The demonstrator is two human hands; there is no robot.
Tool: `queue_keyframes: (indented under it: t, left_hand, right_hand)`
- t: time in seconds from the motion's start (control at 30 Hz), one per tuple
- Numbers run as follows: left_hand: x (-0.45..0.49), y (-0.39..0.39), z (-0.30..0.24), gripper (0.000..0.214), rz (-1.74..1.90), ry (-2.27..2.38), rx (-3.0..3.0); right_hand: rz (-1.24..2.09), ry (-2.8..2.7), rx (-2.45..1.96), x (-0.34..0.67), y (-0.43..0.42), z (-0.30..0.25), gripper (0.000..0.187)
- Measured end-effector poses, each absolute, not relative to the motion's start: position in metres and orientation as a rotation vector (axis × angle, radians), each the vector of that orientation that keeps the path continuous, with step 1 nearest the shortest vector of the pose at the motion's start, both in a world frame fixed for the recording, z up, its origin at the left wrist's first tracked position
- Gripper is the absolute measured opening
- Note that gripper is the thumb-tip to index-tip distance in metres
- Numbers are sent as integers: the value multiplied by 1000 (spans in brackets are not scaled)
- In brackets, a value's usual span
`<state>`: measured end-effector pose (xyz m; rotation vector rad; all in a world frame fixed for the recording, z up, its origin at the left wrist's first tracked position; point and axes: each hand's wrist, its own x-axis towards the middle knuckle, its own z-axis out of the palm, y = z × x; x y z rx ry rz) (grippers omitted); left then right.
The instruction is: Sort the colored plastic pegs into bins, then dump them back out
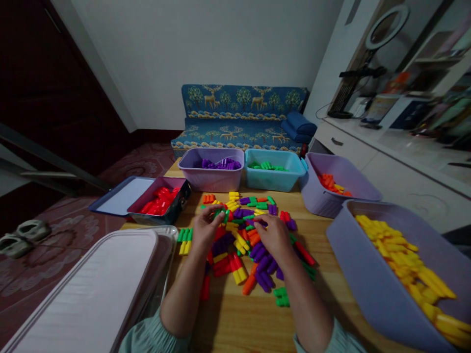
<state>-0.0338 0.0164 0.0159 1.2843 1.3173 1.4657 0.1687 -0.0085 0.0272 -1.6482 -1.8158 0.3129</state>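
Observation:
A pile of plastic building blocks (241, 240) in red, yellow, green, purple and orange lies on the wooden table, many joined into short rows of rounded bars. At the pile's far left side, my left hand (206, 226) curls its thumb and fingers around a green block (222, 214). Across from it, my right hand (273, 234) is closed, its fingertips pinching a small purple block (250, 222) above the pile. Both hands hide some of the blocks beneath them. A green and yellow group (185, 241) lies left of my left wrist.
Along the back stand a purple bin (211, 180) of purple blocks and a blue bin (274, 180) of green ones. Rightward are bins of orange (319, 198) and yellow blocks (349, 264). At left are a tin (176, 208) of red blocks and a pale lid (91, 289).

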Motion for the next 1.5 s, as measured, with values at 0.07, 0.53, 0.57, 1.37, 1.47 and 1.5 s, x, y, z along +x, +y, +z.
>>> queue_keyframes:
  t: [0.07,0.53,0.57,1.37,1.47,1.5]
  left_hand:
    - [-24,15,14,36,1374,1231,1079]
    - [-26,16,7,39,1345,1189,994]
    - [-26,16,6,37,1357,1182,1015]
    - [-23,5,20,32,1191,1179,1305]
    - [-28,7,22,32,1169,1306,1459]
    - [-29,7,23,31,1157,1342,1541]
  right_hand:
    - [362,-1775,-1627,169,-3,34,17]
    - [185,-2197,-1935,159,97,31,42]
    - [171,-2186,-1943,160,96,31,40]
    - [1130,-1315,-1293,125,-22,20,27]
    - [1052,-1301,-1333,135,-19,20,27]
    - [1028,-1293,-1329,138,-18,20,27]
